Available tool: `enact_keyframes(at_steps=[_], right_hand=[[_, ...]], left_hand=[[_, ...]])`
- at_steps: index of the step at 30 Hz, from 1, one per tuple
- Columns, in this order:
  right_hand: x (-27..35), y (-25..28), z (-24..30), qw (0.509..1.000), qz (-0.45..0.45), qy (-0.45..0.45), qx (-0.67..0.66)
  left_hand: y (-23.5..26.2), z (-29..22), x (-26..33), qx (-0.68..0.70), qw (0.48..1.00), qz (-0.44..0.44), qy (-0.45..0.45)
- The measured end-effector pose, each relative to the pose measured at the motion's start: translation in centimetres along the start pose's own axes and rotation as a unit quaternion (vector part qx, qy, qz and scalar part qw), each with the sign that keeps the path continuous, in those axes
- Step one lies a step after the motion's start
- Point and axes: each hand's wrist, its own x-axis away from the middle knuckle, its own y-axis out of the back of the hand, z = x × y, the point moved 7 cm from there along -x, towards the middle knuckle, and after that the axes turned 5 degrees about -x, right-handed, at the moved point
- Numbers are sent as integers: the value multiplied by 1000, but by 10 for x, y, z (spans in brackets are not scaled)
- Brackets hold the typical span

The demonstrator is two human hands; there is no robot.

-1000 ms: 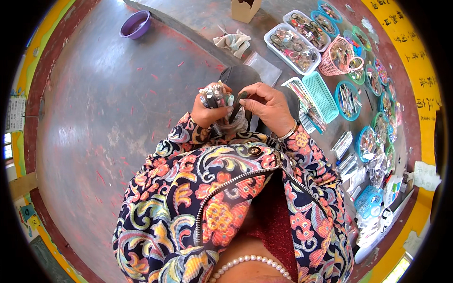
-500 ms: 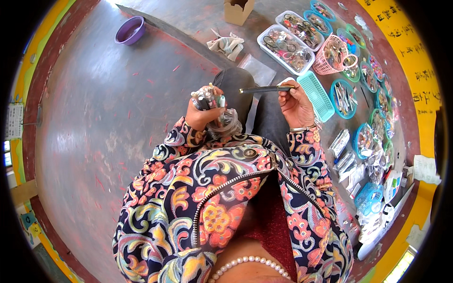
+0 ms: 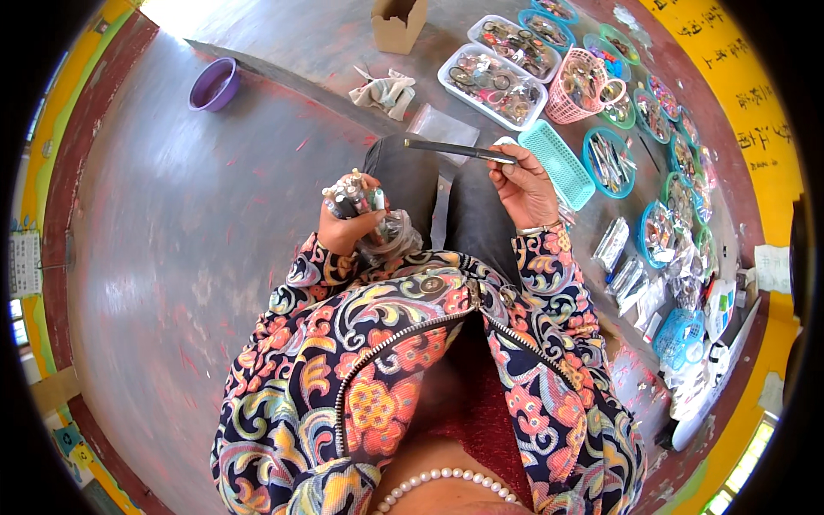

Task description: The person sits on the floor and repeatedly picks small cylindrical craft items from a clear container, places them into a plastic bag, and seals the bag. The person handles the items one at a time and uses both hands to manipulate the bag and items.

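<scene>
My left hand is closed round a bundle of pens, their ends sticking up above my fingers. Crumpled clear plastic hangs from the same hand beside my wrist. Between thumb and fingers, my right hand pinches a black pen, which points left above my knees. The two hands are apart. A turquoise rectangular basket lies just beyond my right hand. A clear plastic bag is spread on the floor past my knees.
To the right stand white tubs, a pink basket and several round baskets of small goods, one with pens. Wrapped packs lie nearer. Ahead are a cloth, a cardboard box and a purple basin.
The view has shifted, so most things sit farther left. The black pen has tilted, its left end now higher than its right. Both hands keep their hold.
</scene>
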Motion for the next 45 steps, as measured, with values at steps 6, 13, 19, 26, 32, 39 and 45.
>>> enact_keyframes(at_steps=[6,13,19,26,32,39,45], right_hand=[[2,17,14,997,-76,13,-2],[33,210,57,918,-384,102,-21],[70,319,19,871,-485,75,-40],[36,337,0,854,-520,26,-30],[21,338,5,824,-564,-31,41],[-4,228,0,914,-396,-14,90],[-17,-15,-31,939,-65,-119,317]], left_hand=[[-5,-9,2,-1,1000,-18,-9],[-15,-34,-3,-24,996,-43,-76],[-19,-22,-2,-72,997,-3,-34],[-17,-15,-4,-80,997,-5,-25],[-17,-16,-2,-65,998,-14,-16],[-13,-16,-5,-42,998,7,-39],[-10,-12,-3,-47,999,1,-23]])
